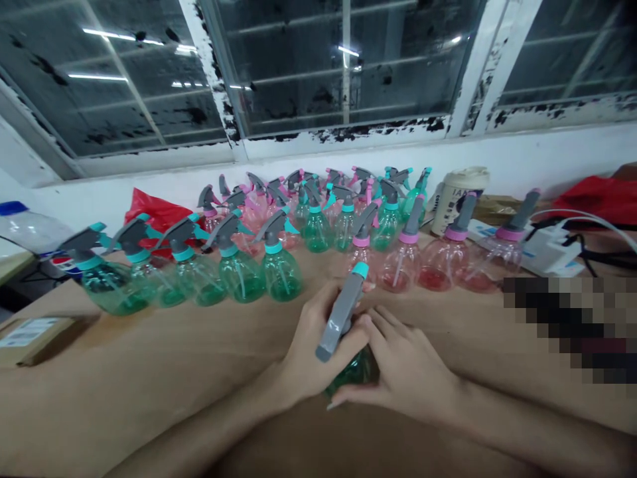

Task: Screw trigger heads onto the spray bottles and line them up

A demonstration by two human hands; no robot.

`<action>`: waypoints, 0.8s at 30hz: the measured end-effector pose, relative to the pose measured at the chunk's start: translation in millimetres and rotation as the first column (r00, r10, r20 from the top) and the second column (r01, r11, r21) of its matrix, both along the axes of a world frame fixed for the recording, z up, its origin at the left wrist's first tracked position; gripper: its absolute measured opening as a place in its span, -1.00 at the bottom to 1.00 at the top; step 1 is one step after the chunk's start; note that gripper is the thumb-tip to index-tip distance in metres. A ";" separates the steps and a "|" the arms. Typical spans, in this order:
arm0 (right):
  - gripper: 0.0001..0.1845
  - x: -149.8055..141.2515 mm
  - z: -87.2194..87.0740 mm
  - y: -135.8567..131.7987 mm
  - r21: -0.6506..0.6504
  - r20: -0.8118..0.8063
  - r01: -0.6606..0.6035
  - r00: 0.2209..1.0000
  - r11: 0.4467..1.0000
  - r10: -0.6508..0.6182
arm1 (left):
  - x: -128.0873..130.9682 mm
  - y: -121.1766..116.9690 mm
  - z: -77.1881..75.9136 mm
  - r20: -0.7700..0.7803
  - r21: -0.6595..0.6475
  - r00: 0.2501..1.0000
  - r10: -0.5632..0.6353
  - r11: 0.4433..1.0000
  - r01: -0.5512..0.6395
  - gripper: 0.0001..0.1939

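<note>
A green spray bottle [354, 372] with a grey trigger head and teal nozzle stands at the near middle of the table, between my hands. My left hand [311, 338] is wrapped around its neck, just under the grey head. Around the bottle's body curls my right hand [411, 362], its thumb low on the near side. The hands hide much of the bottle and its collar. Beyond them stands a row of green spray bottles [281, 273] at the left and pink spray bottles [399, 262] at the right.
More spray bottles crowd against the wall. A small cardboard box [54, 345] lies at the left on the brown table [199, 378]. At the back right are a paper cup [455, 199], a white charger [552, 245] with cables, and a red bag [597, 199]. Another red bag [156, 216] sits back left.
</note>
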State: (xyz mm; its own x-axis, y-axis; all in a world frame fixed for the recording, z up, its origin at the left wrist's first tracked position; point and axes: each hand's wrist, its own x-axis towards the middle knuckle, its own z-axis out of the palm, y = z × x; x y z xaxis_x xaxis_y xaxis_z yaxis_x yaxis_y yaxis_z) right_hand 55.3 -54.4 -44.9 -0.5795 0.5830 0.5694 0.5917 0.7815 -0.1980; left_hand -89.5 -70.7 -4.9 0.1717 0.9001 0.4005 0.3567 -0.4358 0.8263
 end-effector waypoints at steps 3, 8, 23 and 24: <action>-0.14 1.8 -2.3 5.8 0.036 -0.020 0.039 0.999 0.999 -0.038 | 6.0 7.3 -2.1 -0.019 0.017 0.996 0.086 0.996 -0.086 -0.77; -0.17 24.0 -16.1 29.3 -0.046 0.079 -0.111 0.990 0.993 0.115 | 7.7 22.8 2.7 -0.117 0.083 0.988 0.105 0.992 -0.096 -0.79; -0.59 78.5 -61.5 67.1 -0.201 0.101 -0.100 0.987 0.974 0.122 | -4.4 39.3 17.2 -0.197 0.116 0.978 0.069 0.992 -0.046 -0.92; -0.58 78.6 -62.8 67.7 -0.201 0.090 -0.102 0.988 0.974 0.122 | -4.9 39.0 17.5 -0.205 0.112 0.977 0.061 0.993 -0.039 -0.92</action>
State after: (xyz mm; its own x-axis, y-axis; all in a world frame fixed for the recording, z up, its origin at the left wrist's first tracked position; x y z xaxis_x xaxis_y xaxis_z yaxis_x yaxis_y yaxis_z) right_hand 133.9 13.3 -107.7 -0.6961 0.6056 0.3857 0.5276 0.7958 -0.2973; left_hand -94.4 -31.7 12.7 0.2173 0.8635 0.4552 0.5392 -0.4949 0.6814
